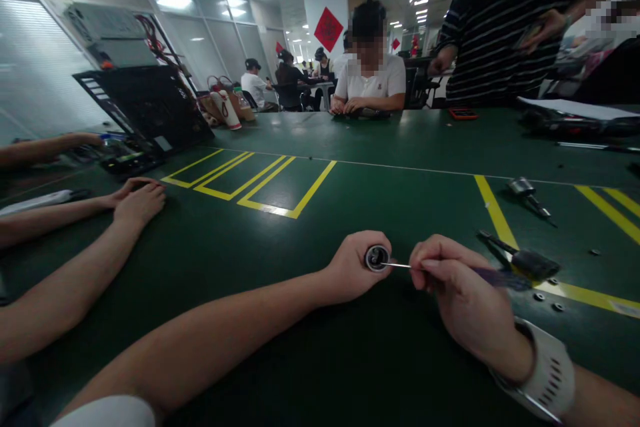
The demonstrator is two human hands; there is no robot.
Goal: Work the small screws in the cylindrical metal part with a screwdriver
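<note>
My left hand is wrapped round a dark metal cylinder whose round open end faces me. My right hand, with a white watch band at the wrist, pinches a thin metal-shafted tool. The shaft's tip reaches the open end of the cylinder; how deep it sits cannot be made out. To the right of my right hand lie pliers with dark handles, partly blurred, and small metal rings. Farther back on the green table rests a metal part with a narrow shaft.
Yellow tape outlines mark the table. A co-worker's hands rest at the left, near a black equipment frame. A seated person faces me across the table, and someone in stripes stands at the back right near a red device.
</note>
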